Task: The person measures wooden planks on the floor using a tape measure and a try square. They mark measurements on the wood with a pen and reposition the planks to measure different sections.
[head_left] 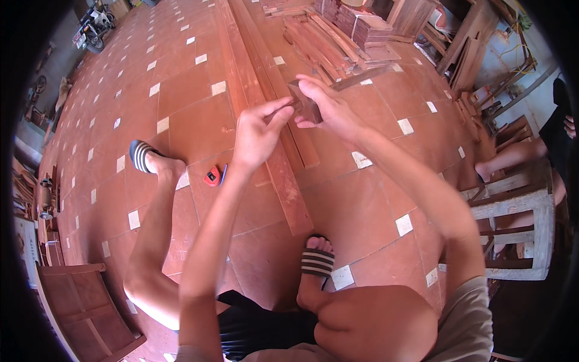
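Note:
In front of me, above long reddish wooden beams on the floor, I hold up a flat, brown, angular piece. My right hand grips it between thumb and fingers from the right side. The fingertips of my left hand are pinched together at its left edge; whether anything small is between them is hidden. A narrow dark strip shows beyond my right hand, and I cannot tell if it joins the piece. Left of the beams, a red and black tape measure lies beside a blue pen.
Stacked wooden boards lie at the far right. A grey wooden frame chair and another person's leg are at the right. A wooden frame panel is at lower left; a motorbike stands far left. My sandalled foot is by the beam's end.

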